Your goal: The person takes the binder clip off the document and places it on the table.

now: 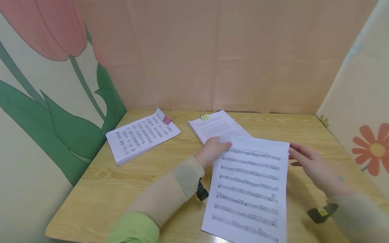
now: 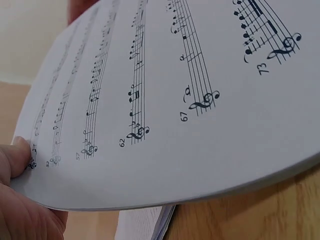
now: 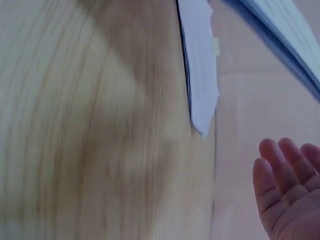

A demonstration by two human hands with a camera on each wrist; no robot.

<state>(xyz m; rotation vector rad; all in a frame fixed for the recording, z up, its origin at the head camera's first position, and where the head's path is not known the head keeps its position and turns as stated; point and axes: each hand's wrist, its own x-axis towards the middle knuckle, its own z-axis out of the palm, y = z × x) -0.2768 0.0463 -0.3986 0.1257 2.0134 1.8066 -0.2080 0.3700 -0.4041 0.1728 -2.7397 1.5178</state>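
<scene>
A stack of sheet music point(image 1: 249, 189) is held up over the table, its staves facing me. My left hand point(image 1: 214, 150) grips its upper left edge, thumb on the printed face; the left wrist view shows that thumb and the thick paper edge point(image 2: 165, 202). At the upper right corner is my right hand point(image 1: 313, 167), its fingertips at the edge. In the right wrist view the visible fingers point(image 3: 282, 167) are fairly straight, with the thumb out of sight. Whether this hand touches the sheets I cannot tell.
Behind the sheet music lies a printed paper stack point(image 1: 218, 125) with a yellow binder clip point(image 1: 205, 117). Farther left is another stack point(image 1: 136, 141), bearing large characters and a pink binder clip point(image 1: 166, 119). Walls border the wooden table point(image 1: 121, 192) at the back and sides.
</scene>
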